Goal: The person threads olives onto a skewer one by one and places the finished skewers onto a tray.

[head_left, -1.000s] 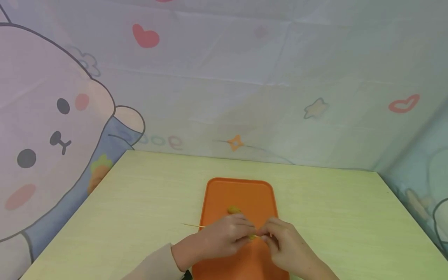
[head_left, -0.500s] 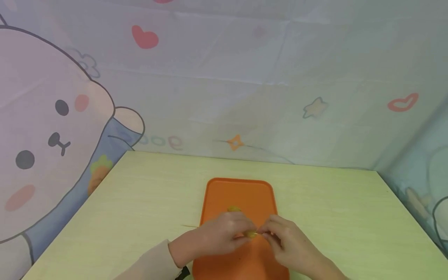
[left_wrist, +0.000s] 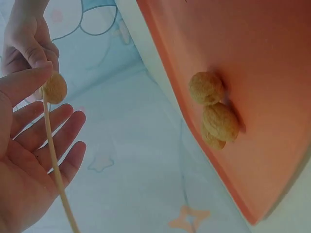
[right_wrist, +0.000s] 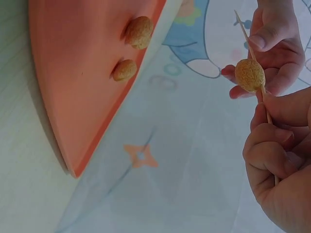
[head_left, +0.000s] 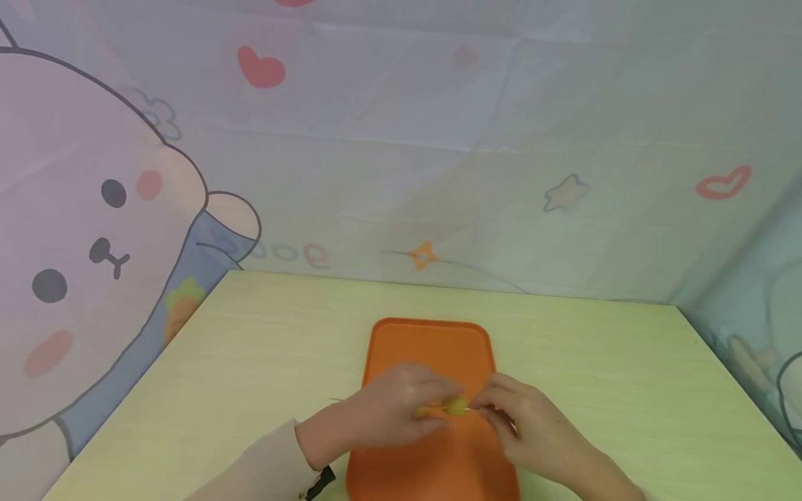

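A golden-brown wrinkled ball [head_left: 455,406] sits on a thin wooden skewer [left_wrist: 54,158], between both hands over the orange tray [head_left: 432,459]. My right hand [head_left: 535,424] pinches the skewer close below the ball; its fingers curl round the stick in the right wrist view. My left hand [head_left: 391,407] is spread around the skewer's other side, fingers apart and thumb close to the ball [left_wrist: 56,88]. The skewer's long free part crosses in front of the left palm, its pointed tip [right_wrist: 236,13] showing in the right wrist view.
Several similar loose balls [left_wrist: 220,122] lie on the tray, mostly covered by the left hand in the head view. The pale table [head_left: 282,334] extends around the tray. A cloth backdrop [head_left: 401,139] printed with a cartoon animal hangs behind. A black strap [head_left: 321,481] is at the left wrist.
My left hand has loosened and spread, baring more of the ball and skewer. Both hands have risen slightly in the head view, and the right has shifted a little rightward.
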Tool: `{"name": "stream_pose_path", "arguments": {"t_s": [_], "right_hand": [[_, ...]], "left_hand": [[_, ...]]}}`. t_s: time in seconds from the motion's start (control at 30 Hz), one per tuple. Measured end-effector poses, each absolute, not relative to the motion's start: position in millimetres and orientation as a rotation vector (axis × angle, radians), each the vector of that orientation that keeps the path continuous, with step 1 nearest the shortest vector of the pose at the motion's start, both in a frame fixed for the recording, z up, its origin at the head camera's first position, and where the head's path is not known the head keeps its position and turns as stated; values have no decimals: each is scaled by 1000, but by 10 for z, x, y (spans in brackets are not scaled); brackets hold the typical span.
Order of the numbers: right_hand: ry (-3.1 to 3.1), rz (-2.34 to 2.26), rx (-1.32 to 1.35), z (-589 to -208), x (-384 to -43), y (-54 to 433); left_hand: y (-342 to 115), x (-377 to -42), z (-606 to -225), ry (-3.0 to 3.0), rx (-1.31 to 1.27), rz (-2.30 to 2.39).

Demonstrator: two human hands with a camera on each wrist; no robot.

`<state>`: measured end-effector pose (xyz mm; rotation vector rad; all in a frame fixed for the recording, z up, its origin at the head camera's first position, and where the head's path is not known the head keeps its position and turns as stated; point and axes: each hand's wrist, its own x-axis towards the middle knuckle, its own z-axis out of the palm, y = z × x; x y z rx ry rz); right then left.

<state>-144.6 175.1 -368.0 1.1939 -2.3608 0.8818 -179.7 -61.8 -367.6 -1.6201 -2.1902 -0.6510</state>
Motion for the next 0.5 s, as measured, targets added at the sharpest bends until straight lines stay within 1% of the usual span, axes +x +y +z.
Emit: {"name": "stream_pose_path", "arguments": {"t_s": [0.27, 0.5], "right_hand": [[-2282, 842, 1168, -3677, -1438, 1959], [-2351, 795, 1046, -3659, -1398, 2186]], "left_hand": [[-767, -1764, -3583, -2362, -1515, -598], [-883, -1778, -3558, -2479, -1384, -664]]}}
